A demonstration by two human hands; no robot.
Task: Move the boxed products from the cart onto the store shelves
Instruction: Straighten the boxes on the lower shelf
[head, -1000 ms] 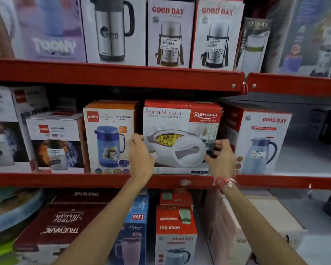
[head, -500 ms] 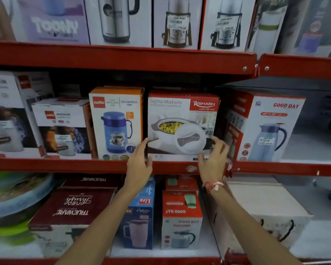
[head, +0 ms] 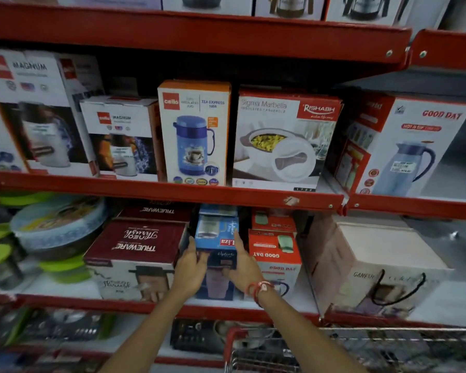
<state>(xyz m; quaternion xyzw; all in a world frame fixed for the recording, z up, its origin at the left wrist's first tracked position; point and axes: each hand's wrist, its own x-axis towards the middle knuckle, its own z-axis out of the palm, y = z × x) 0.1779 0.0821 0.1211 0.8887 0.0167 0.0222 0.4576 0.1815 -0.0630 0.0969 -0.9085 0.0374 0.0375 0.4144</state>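
Note:
The white and red Sigma Marbella casserole box (head: 283, 141) stands on the middle red shelf (head: 172, 191), between the orange Cello jug box (head: 195, 133) and the Good Day jug box (head: 412, 146). One shelf lower, my left hand (head: 190, 270) and my right hand (head: 244, 267) press on either side of the blue Liza box (head: 217, 235). That blue box stands between the maroon Trueware box (head: 136, 246) and a red Good Day box (head: 276, 251). The cart (head: 334, 351) with its red rim shows at the bottom right.
A pale Ganesh box with a black handle (head: 374, 267) sits right of the lower shelf. Green-lidded containers (head: 38, 238) crowd the lower left. Magnum boxes (head: 119, 135) fill the middle shelf's left. An open gap lies right of the Good Day jug box.
Both hands have left the casserole box on the middle shelf and dropped to the shelf below, where they now clasp the blue Liza box. The view has tilted downward, bringing the cart into sight.

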